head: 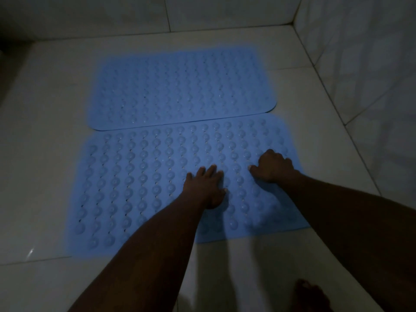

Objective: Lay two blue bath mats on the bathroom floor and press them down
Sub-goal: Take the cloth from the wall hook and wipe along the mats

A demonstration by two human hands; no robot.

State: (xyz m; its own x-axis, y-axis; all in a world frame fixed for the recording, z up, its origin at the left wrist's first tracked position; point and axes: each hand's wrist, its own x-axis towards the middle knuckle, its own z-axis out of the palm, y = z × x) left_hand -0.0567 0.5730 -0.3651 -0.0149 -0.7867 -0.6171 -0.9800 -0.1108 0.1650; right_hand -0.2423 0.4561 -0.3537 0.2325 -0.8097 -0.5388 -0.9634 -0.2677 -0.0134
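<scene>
Count: two hands, two blue mats, one bare foot.
Left hand (206,188): released, fingers straight and slightly spread, palm down, flat on the near mat right of its middle; nothing held.
Left fingers (211,171): pointing far, tips lying on the raised bumps.
Right hand (273,167): clenched, fingers curled under, thumb stretched out to the left; pressed down on the near mat towards its right end, nothing seen inside the curl.
Gap between hands: small, hands near each other but apart.
Forearms: both bare, reaching in from the near edge, the left from near left, the right from near right.
Near mat (135,188): flat on the floor, long side running left to right, covered in rows of round bumps and small holes.
Far mat (180,91): flat on the floor just beyond the near one, same pattern, untouched by either hand.
Seam: long edges meeting; far mat's near edge seemingly just over the other, hard to tell in the dim light.
Floor (45,154): pale large tiles.
Foot (310,293): near right, on bare tile, off both mats.
Walls: pale tile, far wall (112,14) and right wall (371,64).
</scene>
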